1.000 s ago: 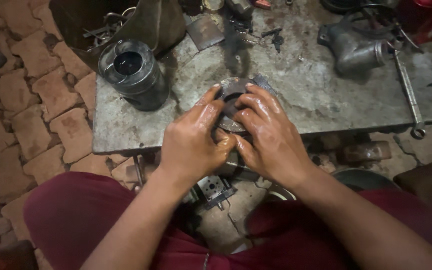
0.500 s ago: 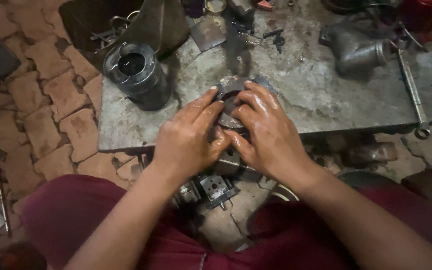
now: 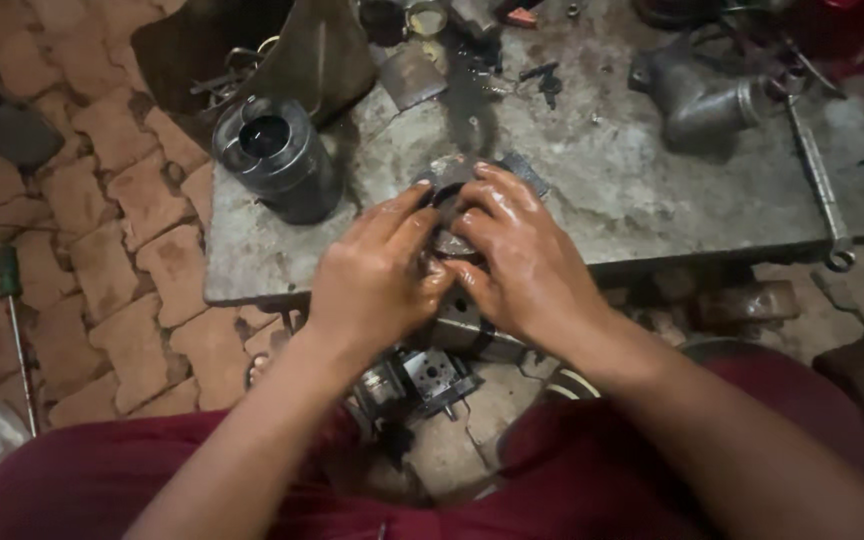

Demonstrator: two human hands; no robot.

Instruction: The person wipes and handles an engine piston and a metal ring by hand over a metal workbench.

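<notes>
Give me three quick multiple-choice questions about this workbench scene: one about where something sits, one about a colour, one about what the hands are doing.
1. Where does the dark metal cylinder stand?
A. On the slab's near-left corner
B. On the brick floor
C. On the person's lap

2. What colour is the cloth over the person's legs?
A. Blue
B. Dark red
C. White

3. What state are the two hands in?
A. Both lifted clear of the slab
B. One holds the long wrench
C. Both pressed around a small dark metal part

Answers:
1 A: the cylinder rests on the grey slab, near its left edge.
2 B: the cloth shows dark red.
3 C: the left hand and right hand close on the small metal part; the wrench lies untouched.
</notes>
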